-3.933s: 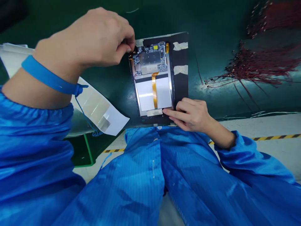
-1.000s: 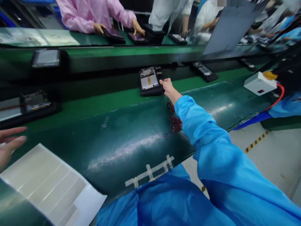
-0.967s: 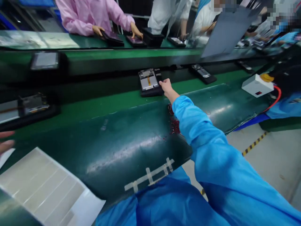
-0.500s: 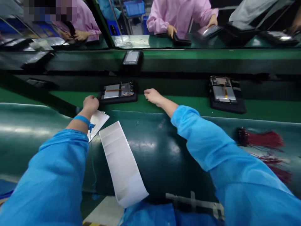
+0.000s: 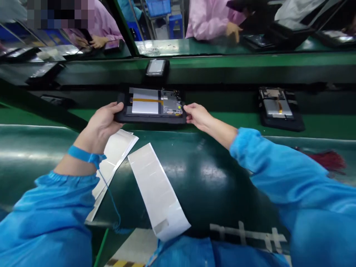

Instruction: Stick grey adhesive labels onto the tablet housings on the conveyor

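The left hand [image 5: 102,121] and right hand [image 5: 198,115] clasp opposite ends of a black tablet [image 5: 150,119], which sits at the near edge of the green belt [image 5: 236,121]. Its battery [image 5: 145,106] and circuit board [image 5: 171,104] remain uncovered, with white paper strips [image 5: 157,190] lying just below.

floor: pale [image 5: 133,246], yellow-black hazard tape [image 5: 125,263] | furniture: green conveyor bench [image 5: 239,121], blue stools [image 5: 174,26], blue crate [image 5: 154,8] on metal rack [image 5: 141,22]
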Demonstrator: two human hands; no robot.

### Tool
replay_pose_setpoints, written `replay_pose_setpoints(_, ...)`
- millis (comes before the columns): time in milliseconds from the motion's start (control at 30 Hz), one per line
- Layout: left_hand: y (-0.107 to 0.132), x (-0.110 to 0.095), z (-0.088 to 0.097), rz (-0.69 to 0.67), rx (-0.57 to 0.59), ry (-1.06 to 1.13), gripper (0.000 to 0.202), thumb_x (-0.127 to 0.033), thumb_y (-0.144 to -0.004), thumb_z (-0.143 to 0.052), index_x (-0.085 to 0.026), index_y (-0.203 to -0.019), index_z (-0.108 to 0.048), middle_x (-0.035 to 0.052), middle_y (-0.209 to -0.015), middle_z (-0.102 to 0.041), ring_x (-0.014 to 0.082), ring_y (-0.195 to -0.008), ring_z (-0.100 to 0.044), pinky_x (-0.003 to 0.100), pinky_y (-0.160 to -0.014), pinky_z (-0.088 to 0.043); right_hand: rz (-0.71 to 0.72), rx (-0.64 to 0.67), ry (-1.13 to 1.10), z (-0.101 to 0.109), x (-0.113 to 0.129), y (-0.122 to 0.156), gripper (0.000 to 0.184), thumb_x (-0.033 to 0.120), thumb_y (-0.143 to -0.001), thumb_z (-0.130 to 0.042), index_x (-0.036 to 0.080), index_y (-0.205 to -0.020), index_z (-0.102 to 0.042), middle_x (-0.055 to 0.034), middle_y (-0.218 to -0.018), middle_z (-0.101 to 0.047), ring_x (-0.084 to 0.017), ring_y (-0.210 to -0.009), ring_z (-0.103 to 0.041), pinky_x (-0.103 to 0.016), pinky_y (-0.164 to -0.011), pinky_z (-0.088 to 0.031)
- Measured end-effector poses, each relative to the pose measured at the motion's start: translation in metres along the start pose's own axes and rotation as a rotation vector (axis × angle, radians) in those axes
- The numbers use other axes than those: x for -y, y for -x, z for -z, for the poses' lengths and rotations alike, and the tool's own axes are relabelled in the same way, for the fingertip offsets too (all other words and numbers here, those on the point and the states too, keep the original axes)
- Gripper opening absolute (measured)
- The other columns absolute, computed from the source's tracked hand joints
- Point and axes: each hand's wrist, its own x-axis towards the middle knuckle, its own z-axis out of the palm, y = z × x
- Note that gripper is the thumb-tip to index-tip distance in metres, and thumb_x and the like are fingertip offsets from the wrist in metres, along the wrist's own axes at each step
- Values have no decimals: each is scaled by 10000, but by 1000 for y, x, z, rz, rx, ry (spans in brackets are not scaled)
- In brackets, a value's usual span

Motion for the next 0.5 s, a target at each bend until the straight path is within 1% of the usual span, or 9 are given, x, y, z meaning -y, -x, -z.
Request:
replay_pose_setpoints(67, 28, -3, -13, 75, 95, -3, 126, -97, -986, -578, -129, -1092, -637, 46, -891, -719, 194, -910, -677, 488, -1026, -623, -35, 65, -74, 37, -11, 55, 223, 292, -1061, -617, 212, -885, -507, 37, -691, -604, -101, -554, -583, -247, -573, -562)
replay_pose_setpoints(133, 56, 0, -31, 161, 238, -32, 152, -140, -955, -636, -99, -1087, -699, 93, -904, -739, 230, -917, -690, 499, -1031, -620, -100, 207, -232, 75, -33, 122, 242, 332, -978, -742, 218, -962, -529, 11, -673, -681, -156, -552, -664, -283, -530, -599)
replay_pose_setpoints(167, 70, 3, -42, 200, 333, -67, 193, -166, -935, -672, -89, -1105, -721, 112, -919, -748, 247, -909, -697, 511, -1020, -623, -139, 266, -276, 92, -47, 157, 338, 350, -897, -840, 211, -1037, -566, -16, -726, -738, -181, -588, -713, -295, -531, -622)
replay_pose_setpoints(200, 82, 6, -54, 234, 439, -114, 252, -197, -910, -715, -87, -1136, -735, 124, -937, -758, 263, -894, -706, 529, -1003, -626, -179, 292, -307, 107, -62, 192, 423, 372, -840, -901, 192, -1090, -612, -57, -833, -790, -188, -653, -757, -280, -545, -637)
replay_pose_setpoints(233, 94, 11, -68, 258, 544, -172, 323, -236, -881, -758, -91, -1169, -742, 130, -951, -765, 275, -876, -714, 548, -984, -627, -238, 295, -331, 118, -77, 225, 448, 402, -809, -930, 165, -1075, -658, -90, -914, -815, -191, -708, -787, -259, -557, -643)
replay_pose_setpoints(300, 114, 24, -101, 271, 717, -309, 448, -317, -817, -830, -104, -1204, -753, 128, -969, -779, 289, -858, -730, 568, -967, -627, -334, 241, -377, 131, -108, 284, 462, 454, -800, -938, 119, -1044, -733, -128, -949, -830, -193, -774, -813, -229, -587, -649)
replay_pose_setpoints(367, 131, 39, -137, 248, 793, -474, 476, -361, -765, -869, -127, -1170, -783, 115, -976, -792, 298, -874, -748, 548, -971, -630, -396, 152, -445, 134, -137, 327, 475, 487, -792, -940, 112, -1029, -771, -143, -981, -840, -205, -818, -829, -223, -596, -651)
replay_pose_setpoints(433, 146, 56, -175, 184, 828, -649, 404, -351, -759, -863, -162, -1114, -818, 91, -989, -802, 295, -896, -765, 499, -974, -633, -429, 72, -514, 131, -163, 352, 503, 524, -762, -953, 119, -1008, -786, -157, -1039, -843, -227, -866, -840, -225, -589, -648)
replay_pose_setpoints(500, 161, 71, -209, 30, 809, -753, 325, -304, -766, -848, -144, -1048, -841, 76, -963, -803, 282, -896, -775, 456, -972, -627, -458, 13, -551, 127, -184, 362, 554, 583, -720, -961, 110, -952, -790, -182, -1065, -840, -249, -905, -844, -227, -583, -645)
